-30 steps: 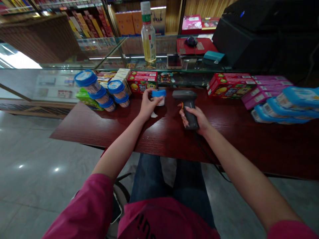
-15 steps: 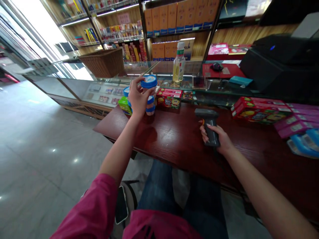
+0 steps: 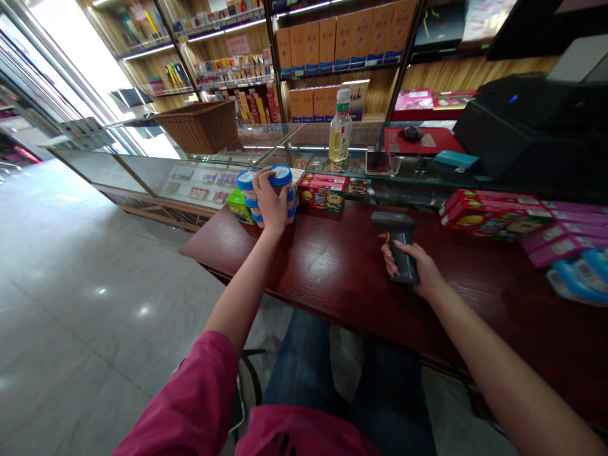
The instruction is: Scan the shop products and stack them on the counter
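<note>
My left hand (image 3: 272,199) is closed round a blue-lidded tub (image 3: 281,173), which sits on top of the right one of two stacks. My fingers lie between it and another blue-lidded tub (image 3: 247,180) topping the left stack; part of the stacks is hidden behind my hand. In my right hand (image 3: 412,263) is a dark grey barcode scanner (image 3: 403,244), gripped by its handle just over the brown table, its head toward the far side. A green box (image 3: 240,207) stands left of the tubs.
Red boxes (image 3: 322,192) stand right of the tubs, and more red boxes (image 3: 494,213) lie at the right beside purple packs (image 3: 560,237). A bottle of yellowish liquid (image 3: 340,130) stands on the glass counter behind. A wicker basket (image 3: 199,126) is further left.
My left hand has lowered the tub from above the stacks onto the right stack. My right hand and the scanner have hardly moved.
</note>
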`<state>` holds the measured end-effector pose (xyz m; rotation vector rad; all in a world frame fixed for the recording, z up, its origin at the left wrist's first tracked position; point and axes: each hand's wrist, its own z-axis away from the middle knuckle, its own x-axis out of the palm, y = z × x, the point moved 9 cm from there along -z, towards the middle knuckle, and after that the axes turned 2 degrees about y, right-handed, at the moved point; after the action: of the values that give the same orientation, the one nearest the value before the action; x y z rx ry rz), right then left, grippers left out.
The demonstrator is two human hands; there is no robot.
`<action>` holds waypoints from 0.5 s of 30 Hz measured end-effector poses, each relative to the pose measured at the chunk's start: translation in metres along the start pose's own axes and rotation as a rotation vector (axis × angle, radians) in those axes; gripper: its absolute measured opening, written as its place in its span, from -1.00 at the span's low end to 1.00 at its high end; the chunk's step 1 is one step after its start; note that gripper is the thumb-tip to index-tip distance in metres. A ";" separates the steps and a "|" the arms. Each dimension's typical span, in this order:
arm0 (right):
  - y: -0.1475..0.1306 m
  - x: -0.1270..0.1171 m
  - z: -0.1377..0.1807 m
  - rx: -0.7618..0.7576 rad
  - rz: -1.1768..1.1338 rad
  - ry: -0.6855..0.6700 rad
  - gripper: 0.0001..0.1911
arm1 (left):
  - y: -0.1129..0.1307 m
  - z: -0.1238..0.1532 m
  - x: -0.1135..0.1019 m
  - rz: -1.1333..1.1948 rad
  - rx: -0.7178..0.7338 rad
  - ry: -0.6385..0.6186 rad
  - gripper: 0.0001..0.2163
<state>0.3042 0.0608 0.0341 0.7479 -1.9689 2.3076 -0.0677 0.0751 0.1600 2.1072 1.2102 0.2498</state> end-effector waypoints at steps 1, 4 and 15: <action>0.000 0.000 0.000 0.003 -0.003 -0.001 -0.58 | -0.001 0.002 0.000 -0.012 0.000 0.000 -0.62; 0.001 0.001 0.000 0.004 -0.011 -0.002 -0.56 | -0.001 0.007 0.001 -0.020 -0.003 -0.030 -0.61; 0.000 0.000 -0.001 0.002 -0.053 -0.009 -0.60 | 0.007 0.017 0.006 0.060 -0.031 -0.150 -0.52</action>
<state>0.3040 0.0619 0.0334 0.8016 -1.9268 2.2806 -0.0512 0.0701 0.1507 2.0970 1.0500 0.1336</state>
